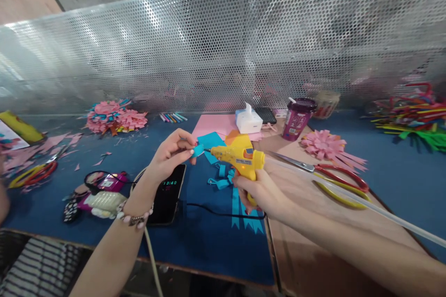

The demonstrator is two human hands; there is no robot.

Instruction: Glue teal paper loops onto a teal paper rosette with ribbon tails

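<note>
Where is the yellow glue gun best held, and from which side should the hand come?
The glue gun is probably best gripped by its handle, below the body, coming from the right, as the right hand does. The nozzle points left toward the blue paper piece in the left hand, so this keeps the gripping fingers away from the tip.

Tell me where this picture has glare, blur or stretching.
Head view: bright glare streaks the perforated metal screen; head view: the heap of colourful strips near the right edge looks smeared; head view: the right forearm seems stretched toward the corner, while the yellow hot-glue gun in the right hand looks fairly sharp.
</note>
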